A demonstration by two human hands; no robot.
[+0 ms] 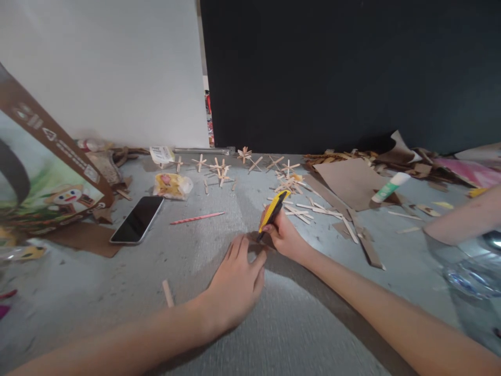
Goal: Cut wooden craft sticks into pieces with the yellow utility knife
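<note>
My right hand (285, 234) is closed round a yellow and black utility knife (275, 209), held tilted with its dark lower end down at the tabletop. Close beside it, my left hand (238, 274) presses down on the table, fingers bent together and thumb reaching toward the knife. A small brown bit shows between the two hands; whatever lies under the left fingers is hidden. Past the knife lies a scatter of loose wooden craft sticks (313, 209). Further back stand several small crossed-stick pieces (222, 169).
To the left are a phone (138, 220), a red-striped pencil (198, 218), a plastic packet (172, 186) and a printed bag (58, 183). On the right lie cardboard (346, 180), a glue stick (391, 187) and clear plastic (472, 277), with another person's forearm (465, 215).
</note>
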